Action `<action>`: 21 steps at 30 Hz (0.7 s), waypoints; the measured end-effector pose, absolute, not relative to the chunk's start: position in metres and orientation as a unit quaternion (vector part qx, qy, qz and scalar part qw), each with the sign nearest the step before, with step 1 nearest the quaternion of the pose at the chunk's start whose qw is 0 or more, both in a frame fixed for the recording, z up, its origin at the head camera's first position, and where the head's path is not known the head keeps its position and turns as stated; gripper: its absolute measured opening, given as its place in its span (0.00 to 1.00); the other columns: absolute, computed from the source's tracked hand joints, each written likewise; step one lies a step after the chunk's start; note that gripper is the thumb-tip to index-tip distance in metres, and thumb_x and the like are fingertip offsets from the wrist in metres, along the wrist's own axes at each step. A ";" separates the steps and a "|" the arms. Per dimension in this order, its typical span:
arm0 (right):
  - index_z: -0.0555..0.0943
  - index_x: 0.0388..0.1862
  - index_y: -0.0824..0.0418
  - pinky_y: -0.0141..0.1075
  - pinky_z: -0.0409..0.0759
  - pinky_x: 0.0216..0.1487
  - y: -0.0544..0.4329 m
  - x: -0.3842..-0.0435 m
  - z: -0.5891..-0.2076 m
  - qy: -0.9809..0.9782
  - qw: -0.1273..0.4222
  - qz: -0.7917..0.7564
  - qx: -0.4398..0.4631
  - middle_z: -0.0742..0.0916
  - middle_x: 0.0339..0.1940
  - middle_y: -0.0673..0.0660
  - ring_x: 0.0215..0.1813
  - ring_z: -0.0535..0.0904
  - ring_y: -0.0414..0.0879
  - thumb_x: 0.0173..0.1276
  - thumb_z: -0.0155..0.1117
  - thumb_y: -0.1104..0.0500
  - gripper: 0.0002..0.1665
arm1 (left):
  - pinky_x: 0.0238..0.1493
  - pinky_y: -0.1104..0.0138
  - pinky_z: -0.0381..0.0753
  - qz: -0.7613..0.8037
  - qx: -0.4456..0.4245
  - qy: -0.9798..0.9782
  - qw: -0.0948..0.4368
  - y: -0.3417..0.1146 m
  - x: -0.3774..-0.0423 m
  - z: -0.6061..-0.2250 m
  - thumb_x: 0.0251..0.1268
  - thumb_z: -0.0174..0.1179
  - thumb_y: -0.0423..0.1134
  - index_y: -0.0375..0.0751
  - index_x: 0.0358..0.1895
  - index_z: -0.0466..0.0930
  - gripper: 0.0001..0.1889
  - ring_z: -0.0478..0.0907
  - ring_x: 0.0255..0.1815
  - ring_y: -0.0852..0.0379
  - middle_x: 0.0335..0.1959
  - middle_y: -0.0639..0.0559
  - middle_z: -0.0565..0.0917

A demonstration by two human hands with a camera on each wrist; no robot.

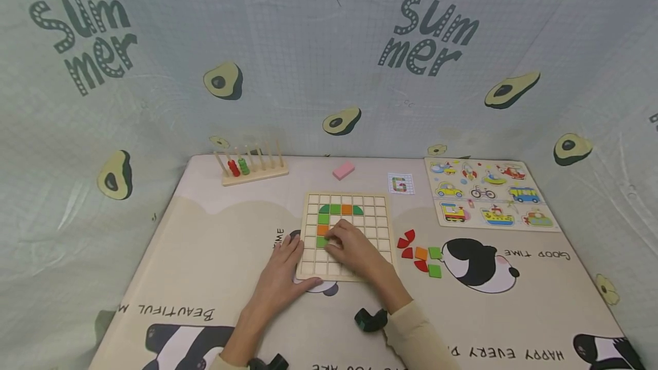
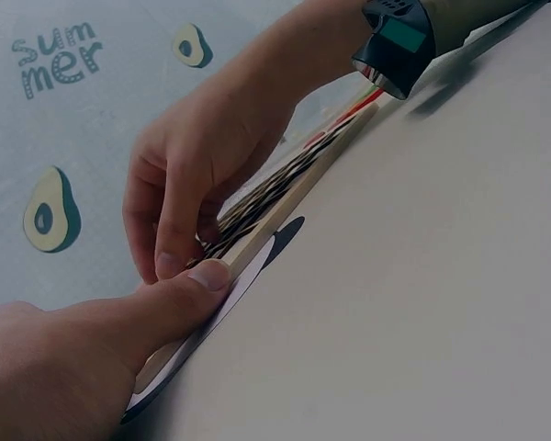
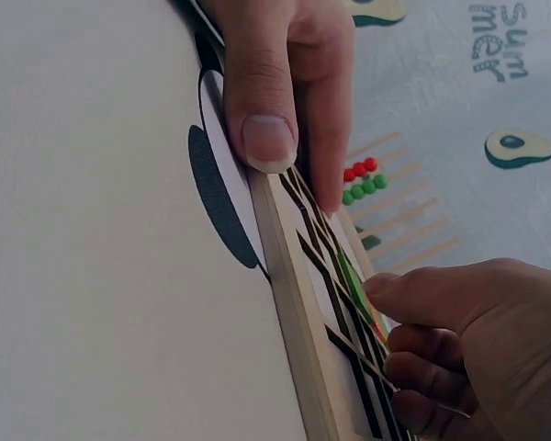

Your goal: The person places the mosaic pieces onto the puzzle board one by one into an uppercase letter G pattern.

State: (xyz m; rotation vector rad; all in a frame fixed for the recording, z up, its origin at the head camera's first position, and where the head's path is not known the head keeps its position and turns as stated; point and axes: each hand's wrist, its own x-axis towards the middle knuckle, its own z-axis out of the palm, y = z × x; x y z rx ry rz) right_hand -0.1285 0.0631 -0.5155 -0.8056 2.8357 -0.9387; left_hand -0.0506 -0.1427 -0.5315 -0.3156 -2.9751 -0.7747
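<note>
The right hand's (image 1: pixel 354 251) grip pinches a green tile (image 1: pixel 322 241) on the grid board (image 1: pixel 381 232); left hand (image 1: pixel 284 269) steadies its edge, fingers flat.

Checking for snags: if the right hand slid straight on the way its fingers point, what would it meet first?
Probably the green tile on the grid board just ahead of the right hand; its fingertips may already touch it, depth is unclear.
</note>
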 end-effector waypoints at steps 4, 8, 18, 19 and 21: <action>0.86 0.49 0.55 0.30 0.80 0.42 0.066 -0.128 -0.513 0.920 0.014 -0.299 -0.254 0.82 0.41 0.46 0.38 0.73 0.37 0.68 0.68 0.53 0.13 | 0.82 0.49 0.58 -0.248 -0.105 -0.963 0.028 -0.143 -0.050 -0.532 0.54 0.67 0.67 0.35 0.73 0.66 0.51 0.56 0.81 0.41 0.77 0.42 0.66; 0.85 0.51 0.55 0.31 0.83 0.45 0.070 -0.128 -0.510 0.923 0.011 -0.295 -0.248 0.81 0.41 0.46 0.40 0.74 0.37 0.68 0.68 0.53 0.14 | 0.82 0.49 0.58 -0.247 -0.107 -0.963 0.030 -0.143 -0.050 -0.532 0.54 0.67 0.67 0.34 0.73 0.67 0.51 0.57 0.81 0.40 0.77 0.42 0.66; 0.84 0.52 0.55 0.35 0.86 0.53 0.083 -0.126 -0.503 0.924 0.012 -0.318 -0.214 0.82 0.45 0.47 0.45 0.76 0.39 0.67 0.69 0.54 0.15 | 0.81 0.49 0.59 -0.243 -0.107 -0.963 0.039 -0.143 -0.051 -0.535 0.53 0.68 0.68 0.34 0.73 0.67 0.51 0.57 0.81 0.40 0.77 0.42 0.66; 0.84 0.52 0.56 0.36 0.86 0.53 0.085 -0.125 -0.502 0.924 0.011 -0.318 -0.212 0.82 0.46 0.48 0.46 0.77 0.39 0.67 0.69 0.55 0.15 | 0.81 0.49 0.59 -0.243 -0.108 -0.963 0.039 -0.143 -0.051 -0.535 0.53 0.68 0.68 0.34 0.73 0.67 0.51 0.57 0.81 0.40 0.77 0.42 0.66; 0.83 0.52 0.57 0.37 0.86 0.54 0.087 -0.124 -0.500 0.924 0.012 -0.322 -0.207 0.83 0.46 0.49 0.46 0.77 0.41 0.67 0.69 0.55 0.16 | 0.81 0.49 0.59 -0.245 -0.108 -0.963 0.038 -0.143 -0.051 -0.535 0.53 0.68 0.68 0.34 0.73 0.67 0.51 0.57 0.81 0.40 0.77 0.41 0.66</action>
